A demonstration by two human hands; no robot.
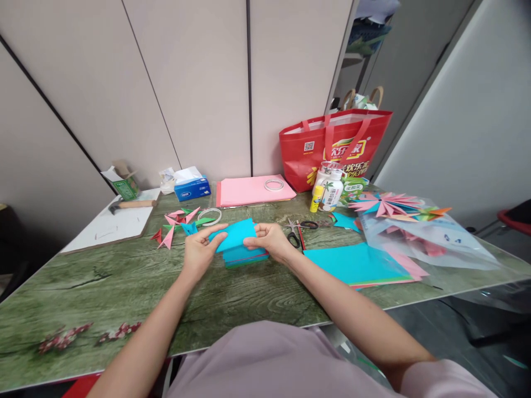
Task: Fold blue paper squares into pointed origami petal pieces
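Observation:
A small blue sheet of paper (237, 234) is held up between my two hands. My left hand (199, 247) pinches its left edge, thumb in front. On the opposite side, my right hand (269, 241) grips the right edge between thumb and fingers. Just below the sheet lies a stack of cut paper (245, 258), blue on top with red and green edges showing. Folded paper pieces (168, 237) in pink, red, green and blue lie left of my left hand, near a roll of tape (209, 216). Black-handled scissors (295, 232) rest beyond my right hand.
Larger blue sheets (357, 263) lie to the right, beside a plastic bag (431, 237) with paper shapes. Behind stand a glue stick (316, 199), a white bottle (332, 190), a red bag (302, 160), pink paper (244, 190) and a tissue box (192, 189). A hammer (133, 204) lies left.

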